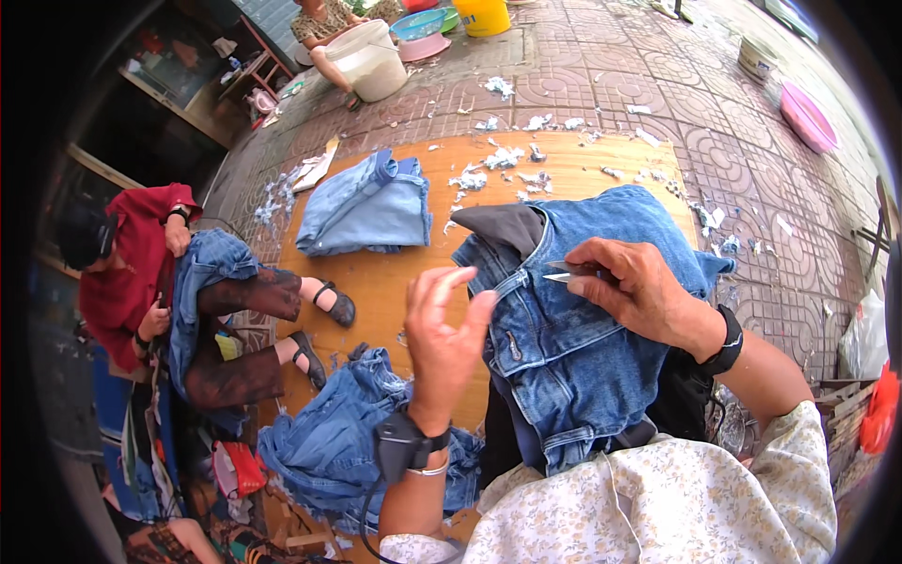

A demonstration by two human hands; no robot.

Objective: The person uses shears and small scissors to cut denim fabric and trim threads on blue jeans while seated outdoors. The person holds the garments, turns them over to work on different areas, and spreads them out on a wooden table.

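blue jeans (601,348) lie across the lap (501,428), by the right edge of a wooden board (366,291). the right hand (634,291) is clamped on small snips (557,276) above them; the left hand (442,334) hovers beside, fingers apart. folded jeans (362,207) lie toward the board's far-left corner.

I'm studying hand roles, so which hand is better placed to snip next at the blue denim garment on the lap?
Right, most likely: the right hand holds pointed silver metal snips over the garment; the left hand looks empty and open.

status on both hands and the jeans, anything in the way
Left hand raised, open. Right hand gripping metal snips over the jeans. Grey cloth at their far-left edge, clear of snips.
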